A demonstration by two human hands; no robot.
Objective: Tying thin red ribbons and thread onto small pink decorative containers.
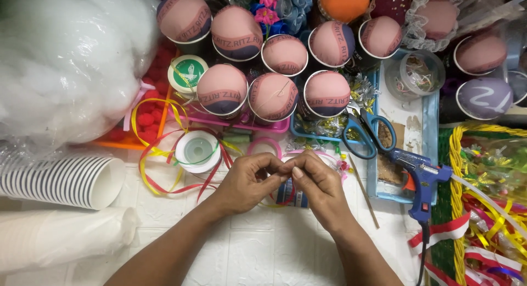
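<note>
pinching together — two hands (282,181), one scissors (363,133)

Bare tabletop (263,247) below crowded cups (274,93)

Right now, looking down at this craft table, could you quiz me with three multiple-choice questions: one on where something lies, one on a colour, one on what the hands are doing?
1. Where is the stack of striped paper cups?
A. Lying at the left edge
B. Beside the glue gun
C. In the blue tray

2. What colour is the glue gun?
A. Green
B. Blue
C. White

3. How are the left hand and right hand placed?
A. Far apart
B. One holds the scissors
C. Fingertips pinched together

Answers: 1 A, the cups lie on their side at the left. 2 B, its body is blue. 3 C, the fingertips meet; the scissors lie untouched.
</note>
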